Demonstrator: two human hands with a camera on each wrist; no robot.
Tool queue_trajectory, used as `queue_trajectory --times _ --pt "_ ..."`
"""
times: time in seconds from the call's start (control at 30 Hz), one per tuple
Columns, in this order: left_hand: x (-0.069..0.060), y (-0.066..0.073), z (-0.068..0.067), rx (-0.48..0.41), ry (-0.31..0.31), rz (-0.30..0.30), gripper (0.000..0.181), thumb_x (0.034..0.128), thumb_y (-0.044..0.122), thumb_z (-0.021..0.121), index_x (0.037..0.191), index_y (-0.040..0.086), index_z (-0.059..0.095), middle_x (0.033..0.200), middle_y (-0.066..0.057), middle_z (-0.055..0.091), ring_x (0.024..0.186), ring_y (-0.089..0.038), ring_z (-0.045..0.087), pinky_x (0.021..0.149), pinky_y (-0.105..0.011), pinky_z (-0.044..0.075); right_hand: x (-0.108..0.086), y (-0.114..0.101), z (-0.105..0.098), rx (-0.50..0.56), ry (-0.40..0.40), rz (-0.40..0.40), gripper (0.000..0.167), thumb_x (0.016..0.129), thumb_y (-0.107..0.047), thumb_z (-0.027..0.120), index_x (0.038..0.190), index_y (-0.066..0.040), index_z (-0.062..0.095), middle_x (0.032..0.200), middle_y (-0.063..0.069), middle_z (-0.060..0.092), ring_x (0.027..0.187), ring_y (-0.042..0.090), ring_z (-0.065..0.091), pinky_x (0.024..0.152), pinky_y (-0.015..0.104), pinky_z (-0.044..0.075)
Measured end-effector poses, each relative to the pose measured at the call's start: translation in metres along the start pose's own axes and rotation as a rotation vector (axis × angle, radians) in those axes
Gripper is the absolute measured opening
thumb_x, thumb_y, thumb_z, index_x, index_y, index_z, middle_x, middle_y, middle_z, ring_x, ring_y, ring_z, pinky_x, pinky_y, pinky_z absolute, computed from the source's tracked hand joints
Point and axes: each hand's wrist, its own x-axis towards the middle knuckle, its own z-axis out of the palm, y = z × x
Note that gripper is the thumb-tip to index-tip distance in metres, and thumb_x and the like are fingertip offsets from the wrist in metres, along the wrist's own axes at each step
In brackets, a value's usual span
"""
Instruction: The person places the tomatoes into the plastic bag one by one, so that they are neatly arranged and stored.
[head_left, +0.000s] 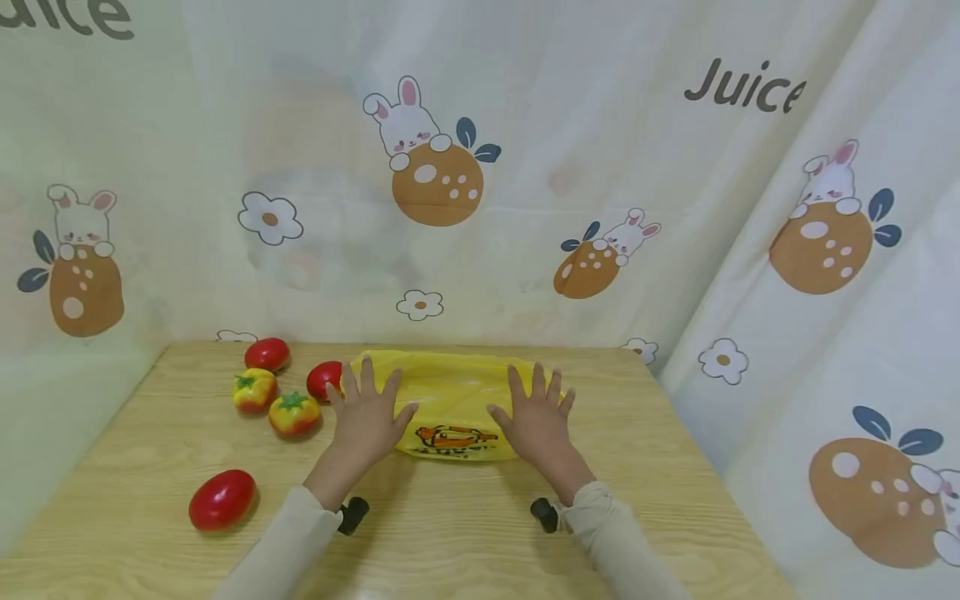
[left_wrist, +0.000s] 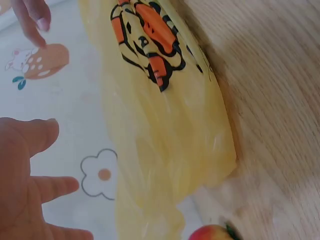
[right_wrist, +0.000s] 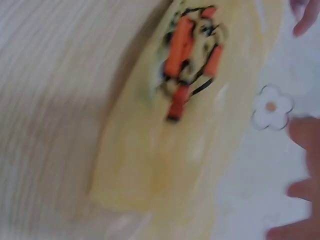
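Observation:
A yellow plastic bag (head_left: pixel 457 392) with an orange and black printed figure lies on the wooden table, its print also visible in the left wrist view (left_wrist: pixel 150 45) and right wrist view. Over its left end the left hand (head_left: pixel 367 425) is spread, fingers apart; over its right end the right hand (head_left: pixel 542 425) is spread likewise. Neither hand grips anything. Whether the palms touch the bag cannot be told. In the left wrist view the left hand (left_wrist: pixel 30 175) appears beside the bag; in the right wrist view the right hand (right_wrist: pixel 302 180) does.
Left of the bag lie two red oval objects (head_left: pixel 267 354) (head_left: pixel 324 380) and two yellow-red fruits with green tops (head_left: pixel 255 391) (head_left: pixel 294 414). Another red oval (head_left: pixel 223 500) lies nearer the front left. A printed curtain (head_left: pixel 525 167) hangs behind the wooden table (head_left: pixel 450 533).

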Motion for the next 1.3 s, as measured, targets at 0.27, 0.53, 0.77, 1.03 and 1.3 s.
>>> queue_trajectory --times 0.27,0.53,0.77,1.03,1.3 --pt "0.003 -0.007 -0.003 -0.036 -0.001 -0.006 0.065 0.0967 0.049 0.056 0.147 0.011 0.043 0.154 -0.036 0.021 0.14 -0.064 0.008 0.105 -0.079 0.015 0.01 0.054 0.01 0.176 0.252 0.056 0.063 0.098 -0.031 0.059 0.148 -0.001 0.036 0.151 0.035 0.025 0.14 0.06 0.01 0.108 0.076 0.009" --pt "0.006 -0.024 -0.008 -0.077 -0.02 -0.06 0.066 0.096 0.046 0.058 0.148 0.01 0.041 0.155 -0.034 0.016 0.141 -0.061 0.002 0.107 -0.079 0.007 0.018 0.086 0.026 0.494 0.277 0.144 0.065 0.097 -0.024 0.06 0.148 0.005 0.031 0.151 0.035 0.027 0.142 0.053 0.017 0.114 0.067 0.012" --pt "-0.004 -0.047 -0.012 -0.12 0.015 -0.078 0.065 0.0947 0.039 0.061 0.146 0.005 0.043 0.152 -0.037 0.018 0.138 -0.066 0.005 0.104 -0.082 0.006 0.023 0.102 0.048 0.642 0.218 0.224 0.07 0.099 -0.033 0.057 0.155 -0.006 0.024 0.159 0.024 0.023 0.147 0.044 0.016 0.117 0.063 0.016" --pt "-0.029 -0.084 -0.023 -0.14 0.036 -0.134 0.062 0.0954 0.036 0.062 0.143 0.0 0.045 0.151 -0.041 0.015 0.137 -0.067 0.002 0.104 -0.08 0.004 0.029 0.099 0.057 1.002 0.134 0.378 0.073 0.101 -0.038 0.053 0.159 -0.02 0.012 0.164 0.019 0.01 0.147 0.045 0.016 0.116 0.06 0.022" --pt "-0.057 -0.118 -0.034 -0.133 -0.005 -0.238 0.068 0.0985 0.046 0.053 0.145 -0.002 0.038 0.148 -0.045 0.009 0.132 -0.071 -0.003 0.103 -0.08 0.0 0.041 0.094 0.069 1.074 0.23 0.25 0.064 0.101 -0.015 0.055 0.157 -0.016 0.023 0.162 0.015 0.022 0.148 0.035 0.022 0.105 0.025 0.042"
